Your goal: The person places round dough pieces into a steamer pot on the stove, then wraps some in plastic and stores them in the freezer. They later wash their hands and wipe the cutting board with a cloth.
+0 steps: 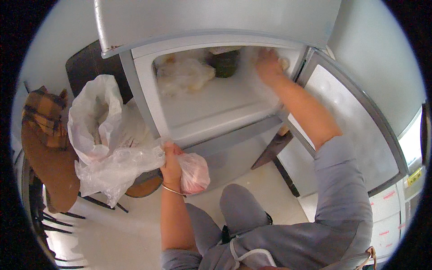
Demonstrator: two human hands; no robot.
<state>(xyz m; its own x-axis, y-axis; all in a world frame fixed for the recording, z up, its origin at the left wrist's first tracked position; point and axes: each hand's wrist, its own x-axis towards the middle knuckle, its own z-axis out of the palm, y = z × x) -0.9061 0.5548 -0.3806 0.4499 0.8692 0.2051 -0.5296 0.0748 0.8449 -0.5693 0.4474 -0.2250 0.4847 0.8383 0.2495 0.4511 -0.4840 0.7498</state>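
My left hand point(172, 165) grips the gathered neck of a clear plastic bag point(195, 172) whose bulging end, with pinkish contents like raw meat, hangs beside the wrist; the loose end spreads to the left. My right hand point(270, 65) reaches into the right side of an open freezer compartment point(216, 108), near a small pale item at the wall. It is blurred, and its fingers are partly lost in haze, so its grip is unclear. Inside at the left lie frosty plastic bags point(185, 76), next to a dark green rounded thing point(226, 64).
An open freezer door point(351, 125) stands at the right, with a drawer front point(229, 158) below the compartment. An open white plastic bag point(96, 118) sits at the left, near a brown cloth point(50, 162) with a plaid part.
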